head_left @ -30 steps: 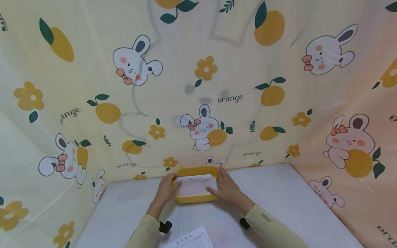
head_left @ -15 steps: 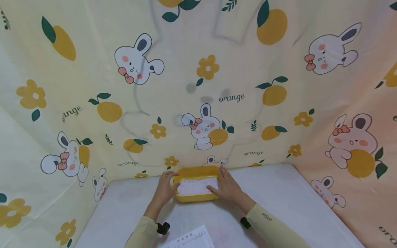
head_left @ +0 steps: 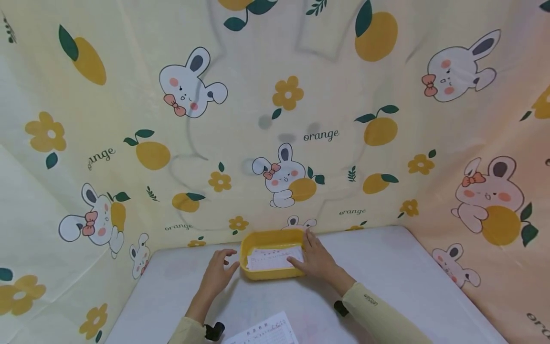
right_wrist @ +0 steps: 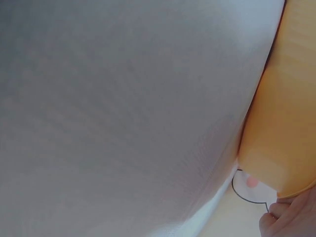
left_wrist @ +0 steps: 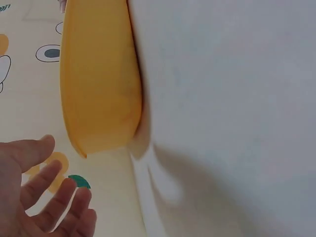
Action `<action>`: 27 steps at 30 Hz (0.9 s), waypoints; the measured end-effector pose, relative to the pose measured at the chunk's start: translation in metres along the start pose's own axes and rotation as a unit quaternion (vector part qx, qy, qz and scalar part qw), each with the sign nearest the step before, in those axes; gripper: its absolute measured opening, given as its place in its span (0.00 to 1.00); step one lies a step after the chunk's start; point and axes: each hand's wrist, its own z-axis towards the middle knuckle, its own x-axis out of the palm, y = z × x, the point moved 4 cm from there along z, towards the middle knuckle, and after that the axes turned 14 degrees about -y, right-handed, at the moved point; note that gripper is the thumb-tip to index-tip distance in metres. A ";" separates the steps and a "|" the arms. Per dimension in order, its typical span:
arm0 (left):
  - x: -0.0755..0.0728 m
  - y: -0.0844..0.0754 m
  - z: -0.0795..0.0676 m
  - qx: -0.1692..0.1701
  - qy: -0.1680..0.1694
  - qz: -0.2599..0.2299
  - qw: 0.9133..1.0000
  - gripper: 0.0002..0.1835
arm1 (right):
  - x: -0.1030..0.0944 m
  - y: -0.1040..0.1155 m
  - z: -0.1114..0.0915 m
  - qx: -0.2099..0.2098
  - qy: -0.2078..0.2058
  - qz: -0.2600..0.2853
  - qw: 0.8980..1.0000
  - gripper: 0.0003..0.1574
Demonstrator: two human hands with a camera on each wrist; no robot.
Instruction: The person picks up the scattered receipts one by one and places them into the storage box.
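Observation:
A yellow plastic tray with rounded corners stands near the back edge of the white table. Inside it lie sheets of printed paper, one slightly askew over another. My left hand is just left of the tray, apart from it, fingers loosely spread and holding nothing; the left wrist view also shows this hand away from the tray's wall. My right hand grips the tray's right side, thumb over the rim above the paper and fingers along the outside. In the right wrist view, its fingers meet the rim.
Another printed sheet lies on the table near the front, partly cut off by the frame. A cream curtain printed with rabbits and oranges hangs behind the table and along both sides.
The papers have dropped from near the rim down into the tray. My left hand has let go of the tray's left side and moved left. The right hand stays in place.

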 end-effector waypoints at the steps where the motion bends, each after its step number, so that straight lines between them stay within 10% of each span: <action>1: -0.001 0.003 -0.003 -0.005 0.002 0.003 1.000 0.18 | 0.000 0.000 0.000 -0.002 0.000 -0.003 1.000 0.74; 27: -0.027 0.028 -0.055 -0.060 0.128 0.022 0.990 0.20 | -0.001 -0.001 0.000 0.000 -0.004 0.013 1.000 0.76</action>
